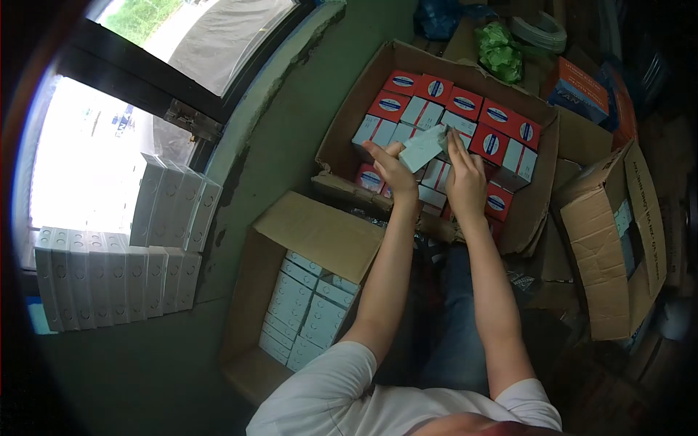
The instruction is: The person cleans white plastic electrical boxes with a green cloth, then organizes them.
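A small white box, tilted, is between my two hands above an open carton. My left hand grips its left side, thumb raised and the other fingers partly hidden behind it. On the other side, my right hand presses its fingertips, held together, against the box's right end. Beneath both hands, the carton holds rows of red-and-white boxes with blue oval labels, some showing red tops and some white sides. My forearms hide part of the carton's front edge.
A second open carton at lower left holds stacked white boxes. White panels with round marks stand by the window. At right are a brown carton, an orange-and-blue box and a green plastic bag.
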Demonstrator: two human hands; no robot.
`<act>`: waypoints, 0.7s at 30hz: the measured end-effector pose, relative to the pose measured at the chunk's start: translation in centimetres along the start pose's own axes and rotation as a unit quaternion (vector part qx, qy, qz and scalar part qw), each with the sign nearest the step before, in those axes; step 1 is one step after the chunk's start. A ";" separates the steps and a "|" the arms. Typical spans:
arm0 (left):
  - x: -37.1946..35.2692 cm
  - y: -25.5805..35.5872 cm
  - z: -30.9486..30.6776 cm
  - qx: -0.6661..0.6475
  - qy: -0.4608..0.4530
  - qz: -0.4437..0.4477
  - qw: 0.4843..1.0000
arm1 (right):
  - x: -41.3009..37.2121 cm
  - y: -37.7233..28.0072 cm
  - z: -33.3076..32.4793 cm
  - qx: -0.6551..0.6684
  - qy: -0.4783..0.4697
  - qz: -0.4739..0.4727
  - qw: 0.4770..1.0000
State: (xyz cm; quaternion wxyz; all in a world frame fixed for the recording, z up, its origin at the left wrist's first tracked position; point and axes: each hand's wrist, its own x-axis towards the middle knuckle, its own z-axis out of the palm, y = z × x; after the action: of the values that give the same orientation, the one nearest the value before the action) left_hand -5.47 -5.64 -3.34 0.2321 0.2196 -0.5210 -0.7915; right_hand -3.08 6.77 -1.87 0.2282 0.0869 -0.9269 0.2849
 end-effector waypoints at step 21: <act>-0.1 -0.4 1.4 -0.078 -0.079 -0.160 0.981 | 0.2 -1.8 -1.1 0.075 -0.020 -0.051 0.996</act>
State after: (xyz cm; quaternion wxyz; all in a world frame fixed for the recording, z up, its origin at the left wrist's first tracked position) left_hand -6.24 -4.43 -3.21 0.0770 0.2180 -0.4328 -0.8713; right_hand -2.31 5.91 -0.10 0.2166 0.1566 -0.9019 0.3394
